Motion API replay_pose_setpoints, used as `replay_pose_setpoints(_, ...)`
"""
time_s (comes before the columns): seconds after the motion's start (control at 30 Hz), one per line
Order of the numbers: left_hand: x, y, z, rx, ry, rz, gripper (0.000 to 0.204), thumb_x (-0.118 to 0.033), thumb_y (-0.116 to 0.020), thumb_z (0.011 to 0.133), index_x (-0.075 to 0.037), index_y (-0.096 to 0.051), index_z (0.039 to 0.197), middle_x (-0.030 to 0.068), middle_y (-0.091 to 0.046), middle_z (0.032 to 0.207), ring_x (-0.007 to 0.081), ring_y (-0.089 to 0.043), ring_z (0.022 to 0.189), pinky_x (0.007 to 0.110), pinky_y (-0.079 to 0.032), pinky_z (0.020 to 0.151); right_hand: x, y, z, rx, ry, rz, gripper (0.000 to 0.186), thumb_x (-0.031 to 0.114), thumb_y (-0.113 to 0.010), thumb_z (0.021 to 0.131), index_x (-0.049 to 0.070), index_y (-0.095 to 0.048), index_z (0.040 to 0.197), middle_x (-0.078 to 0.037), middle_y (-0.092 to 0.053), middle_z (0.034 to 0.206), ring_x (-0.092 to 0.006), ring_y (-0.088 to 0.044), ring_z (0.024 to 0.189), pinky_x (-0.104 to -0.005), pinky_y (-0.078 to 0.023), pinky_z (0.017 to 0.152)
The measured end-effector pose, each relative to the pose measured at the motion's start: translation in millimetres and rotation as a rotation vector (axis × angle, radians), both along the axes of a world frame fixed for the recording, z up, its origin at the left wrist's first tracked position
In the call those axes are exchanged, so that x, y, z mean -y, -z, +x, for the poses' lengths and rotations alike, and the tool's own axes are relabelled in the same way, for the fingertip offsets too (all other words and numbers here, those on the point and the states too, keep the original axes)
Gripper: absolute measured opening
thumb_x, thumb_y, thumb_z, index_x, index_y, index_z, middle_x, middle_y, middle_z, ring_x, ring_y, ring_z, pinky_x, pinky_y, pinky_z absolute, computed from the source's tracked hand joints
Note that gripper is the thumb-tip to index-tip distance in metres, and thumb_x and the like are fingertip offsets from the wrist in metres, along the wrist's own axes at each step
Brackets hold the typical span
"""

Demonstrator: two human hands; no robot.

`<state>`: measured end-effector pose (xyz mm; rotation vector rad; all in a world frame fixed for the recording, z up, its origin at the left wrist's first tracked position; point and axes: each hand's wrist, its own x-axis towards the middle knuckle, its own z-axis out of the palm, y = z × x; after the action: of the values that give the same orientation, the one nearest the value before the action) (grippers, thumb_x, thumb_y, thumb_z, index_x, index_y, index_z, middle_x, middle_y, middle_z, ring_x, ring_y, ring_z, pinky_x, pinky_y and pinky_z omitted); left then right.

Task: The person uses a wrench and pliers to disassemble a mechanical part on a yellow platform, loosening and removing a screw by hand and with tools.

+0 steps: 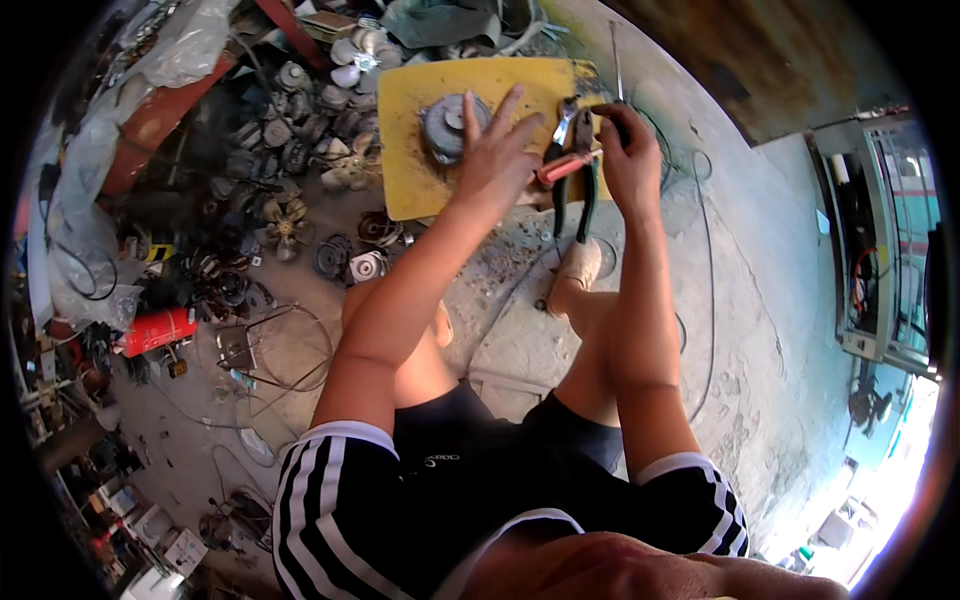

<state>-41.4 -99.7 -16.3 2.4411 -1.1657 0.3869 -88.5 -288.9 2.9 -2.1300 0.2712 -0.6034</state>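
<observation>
My left hand (492, 158) has its fingers spread over the right side of a round grey metal part (445, 130) lying on a worn yellow board (410, 180). My right hand (630, 150) is closed at the board's right edge; a long thin metal rod (616, 62) runs up from behind its fingers, and I cannot tell whether it grips that. Beside it lie dark-handled pliers (586, 198), a red-handled screwdriver (567, 167) and a small silver tool (563, 122), partly overlapping.
Piles of motor parts and fan blades (285, 225) cover the left floor, with a red container (158, 330), plastic sheeting (85, 270) and a wire frame (235, 345). Cables cross the concrete near my feet. A rusty panel (720, 50) and glass-fronted cabinet (855, 240) stand right.
</observation>
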Motion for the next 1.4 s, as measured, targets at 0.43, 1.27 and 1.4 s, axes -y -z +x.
replay_pose_setpoints(0.43, -17, -24, -7, 0.022, -0.076, -0.015, 0.008, -0.010, -0.068, 0.073, -0.013, -0.069, 0.066, 0.0052, -0.053, 0.135, 0.0341, -0.022, 0.146, 0.074, -0.002, 0.112, 3, -12, -4, 0.060, -0.011, 0.131, 0.019, 0.008, -0.052, 0.096, 0.001, -0.065, 0.108, -0.007, -0.063, 0.090, -0.0134, -0.058, 0.079, -0.0274, -0.047, 0.075)
replay_pose_setpoints(1.27, -176, -155, 102, 0.326, -0.530, -0.658, 0.038, -0.037, -0.073, 0.084, -0.011, -0.070, 0.112, 0.0125, -0.063, 0.119, 0.0306, -0.056, 0.112, 0.042, -0.042, 0.097, 1, -2, 14, 0.139, 0.042, 0.208, 0.026, 0.024, -0.055, 0.097, 0.004, -0.069, 0.108, -0.017, -0.069, 0.098, -0.0276, -0.067, 0.090, -0.0343, -0.051, 0.081)
replay_pose_setpoints(1.4, -114, -99, 60, -0.015, -0.399, -0.810, 0.038, -0.030, -0.073, 0.086, -0.006, -0.068, 0.115, 0.0132, -0.062, 0.118, 0.0280, -0.057, 0.111, 0.040, -0.044, 0.096, -19, -7, 10, 0.007, -0.026, 0.160, 0.026, 0.023, -0.056, 0.094, 0.009, -0.069, 0.112, -0.019, -0.069, 0.099, -0.0338, -0.067, 0.094, -0.0396, -0.051, 0.084)
